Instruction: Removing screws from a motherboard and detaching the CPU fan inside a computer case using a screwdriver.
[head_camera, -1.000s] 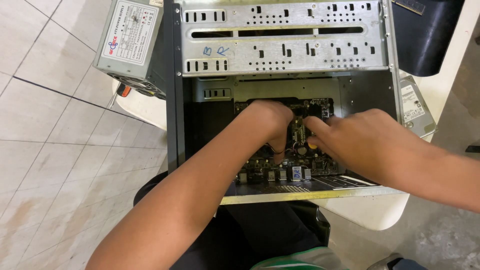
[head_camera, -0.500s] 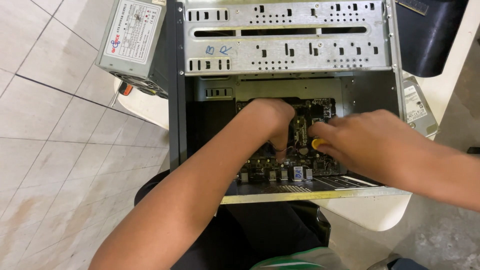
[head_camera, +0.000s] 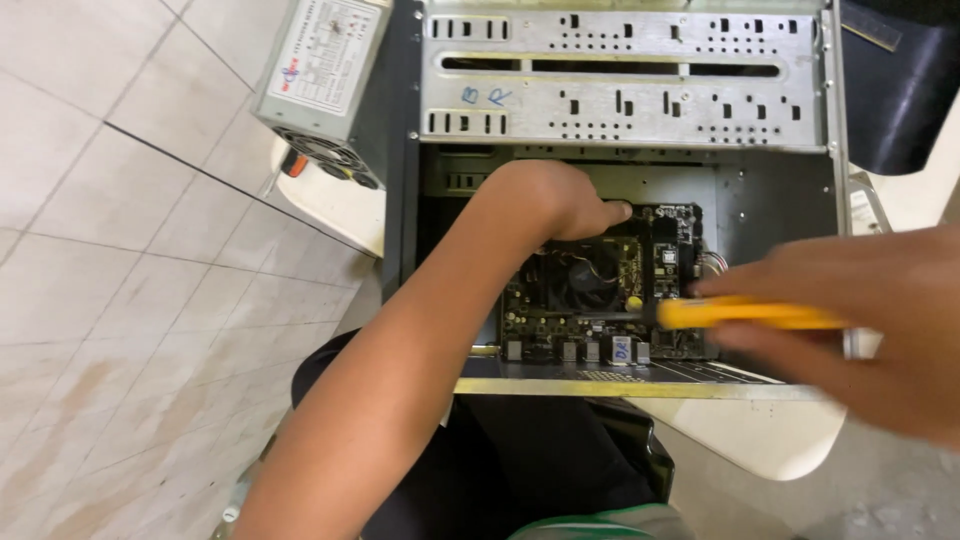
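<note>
On a pale tiled floor (head_camera: 120, 260), an open computer case (head_camera: 620, 110) lies on its side. Left hand (head_camera: 550, 200) presses the motherboard (head_camera: 600, 290), fingers curled, holding nothing; right hand (head_camera: 870, 320) grips a yellow-handled screwdriver (head_camera: 740, 314) over the board's right edge. A power supply (head_camera: 325, 70) sits far left.

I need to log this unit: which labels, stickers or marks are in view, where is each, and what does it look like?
Rating label: on the grey power supply lying left of the case, rectangular, white with fine print and a red-and-blue mark.
Handwritten marks: blue pen on the silver drive cage.
Small sticker: white with blue scribble, at the motherboard front edge.
</note>
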